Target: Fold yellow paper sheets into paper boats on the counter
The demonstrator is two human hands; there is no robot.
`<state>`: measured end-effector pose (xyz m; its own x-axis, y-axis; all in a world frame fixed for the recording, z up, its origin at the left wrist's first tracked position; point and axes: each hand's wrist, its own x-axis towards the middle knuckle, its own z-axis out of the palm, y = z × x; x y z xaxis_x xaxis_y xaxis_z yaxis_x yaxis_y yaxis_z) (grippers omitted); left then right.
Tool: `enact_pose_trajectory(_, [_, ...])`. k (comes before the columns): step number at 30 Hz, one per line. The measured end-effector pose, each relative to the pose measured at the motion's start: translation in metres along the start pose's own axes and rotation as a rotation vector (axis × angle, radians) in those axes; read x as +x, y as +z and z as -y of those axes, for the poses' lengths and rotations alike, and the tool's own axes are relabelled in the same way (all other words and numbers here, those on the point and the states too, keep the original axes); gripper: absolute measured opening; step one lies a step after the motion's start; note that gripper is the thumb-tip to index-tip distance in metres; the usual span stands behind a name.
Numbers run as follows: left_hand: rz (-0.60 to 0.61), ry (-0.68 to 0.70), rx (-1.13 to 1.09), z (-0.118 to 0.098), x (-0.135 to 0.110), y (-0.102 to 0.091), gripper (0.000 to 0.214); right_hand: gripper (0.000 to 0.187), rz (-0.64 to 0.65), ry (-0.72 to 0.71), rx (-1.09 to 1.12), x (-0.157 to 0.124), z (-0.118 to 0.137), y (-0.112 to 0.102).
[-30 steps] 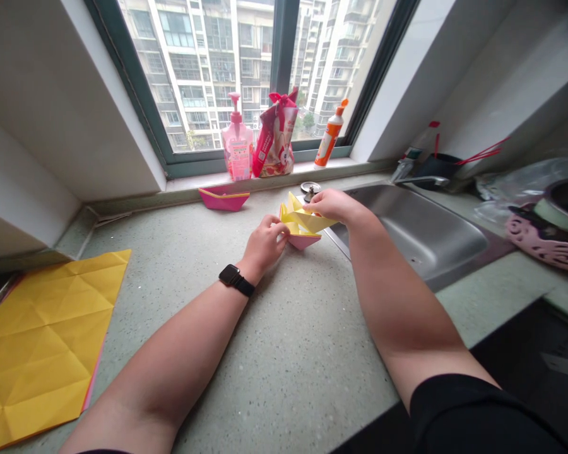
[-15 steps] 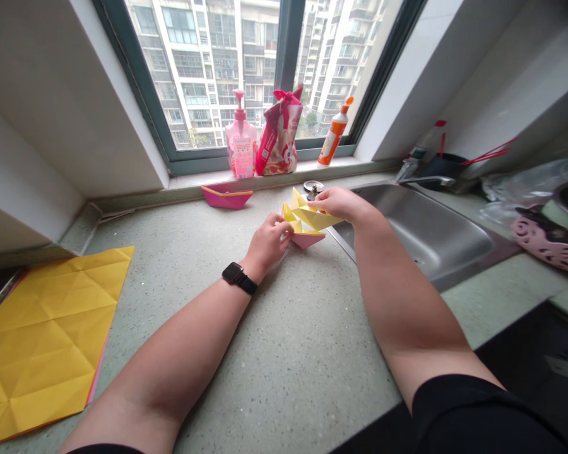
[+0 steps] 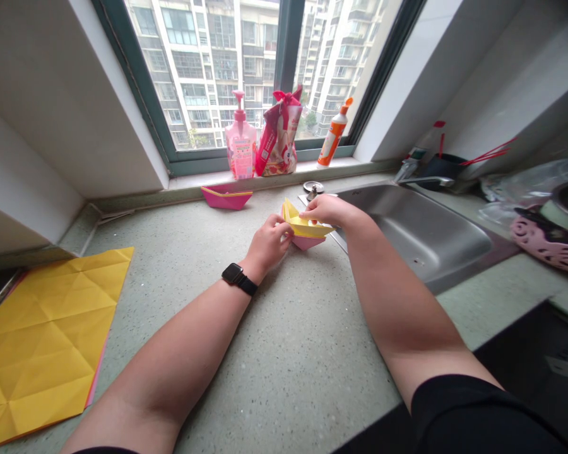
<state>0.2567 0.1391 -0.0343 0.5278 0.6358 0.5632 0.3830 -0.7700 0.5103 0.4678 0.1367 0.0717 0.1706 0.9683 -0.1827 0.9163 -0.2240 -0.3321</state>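
A yellow paper boat [image 3: 310,231] sits low in a pink paper boat [image 3: 309,242] on the counter, left of the sink. My right hand [image 3: 325,209] pinches the yellow boat from above. With its fingers closed, my left hand [image 3: 271,238] holds the left end of the pink boat; its fingertips partly hide that end. Another paper boat, magenta with a yellow edge [image 3: 227,198], stands apart near the window ledge. At the far left lies creased yellow paper [image 3: 52,334], with pink showing under its edge.
A steel sink [image 3: 421,233] is set into the counter at the right, its drain stopper [image 3: 313,189] beside it. On the window ledge stand a pink pump bottle [image 3: 241,145], a red bag [image 3: 281,135] and an orange bottle [image 3: 332,135]. A pink openwork item [image 3: 544,239] lies far right.
My right hand has moved down and slightly left, lowering the yellow boat into the pink one. My left hand has stayed in place.
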Motion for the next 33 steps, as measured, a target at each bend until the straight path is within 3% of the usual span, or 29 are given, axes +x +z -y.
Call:
enact_pose_trajectory(8, [0.001, -0.033, -0.017, 0.002, -0.002, -0.002, 0.035, 0.023, 0.032, -0.018, -0.14, -0.006, 0.02, 0.012])
enact_pose_trajectory(13, [0.025, -0.034, 0.013, 0.004, -0.004, -0.004, 0.014, 0.021, 0.024, -0.015, -0.198, -0.011, 0.029, 0.017])
enact_pose_trajectory(21, [0.072, -0.08, 0.08, 0.007, -0.001, -0.006, 0.003, 0.029, -0.017, 0.029, -0.263, -0.016, 0.036, 0.024])
enact_pose_trajectory(29, [0.129, -0.152, 0.166, 0.01, -0.001, -0.006, 0.012, 0.041, -0.064, 0.086, -0.311, -0.01, 0.039, 0.033])
enact_pose_trajectory(33, [0.142, -0.178, 0.174, 0.01, -0.001, -0.007, 0.013, 0.038, -0.079, 0.055, -0.278, -0.013, 0.037, 0.024])
